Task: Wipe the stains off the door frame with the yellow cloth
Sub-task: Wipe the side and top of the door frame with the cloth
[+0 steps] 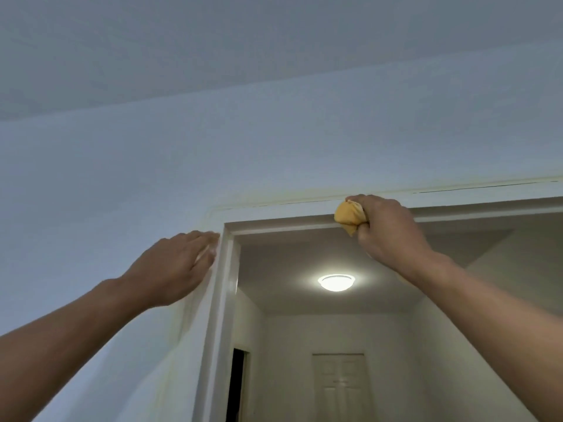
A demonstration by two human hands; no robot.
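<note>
**Cloth on the top rail, flat palm on the upright**

We are looking up at the white door frame (292, 208), with both arms raised toward its upper left corner. Our right hand (387, 229) is closed in a fist around the bunched yellow cloth (348, 217), and the wad is pressed against the face of the frame's top rail, a little to the right of the corner. A faint yellowish discolouration runs along the seam where the top rail meets the wall (274, 141), and a thin dark line shows along that seam further right.

Our left hand (179, 263) holds nothing: its fingers are stretched out together and lie flat where the wall meets the frame's left upright, just below the corner.

Through the opening we see a hallway with a lit round ceiling lamp (336, 282), a closed panelled door (341, 388) at the far end, and a dark opening (237, 382) on the left side.
</note>
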